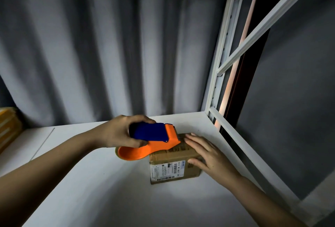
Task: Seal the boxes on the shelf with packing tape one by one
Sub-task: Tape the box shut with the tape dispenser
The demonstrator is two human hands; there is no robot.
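Note:
A small brown cardboard box (172, 156) with a white shipping label on its near side sits on the white shelf (90, 181). My left hand (119, 132) grips the blue handle of an orange tape dispenser (154, 143), whose front edge rests on the far part of the box top. My right hand (208, 154) lies flat on the box's top right, fingers straight, thumb against the near right side.
A grey curtain hangs behind the shelf. The white metal shelf frame (217, 81) rises at the right, with a rail (244, 147) along the shelf's right edge. A yellowish box (7, 127) stands at the far left.

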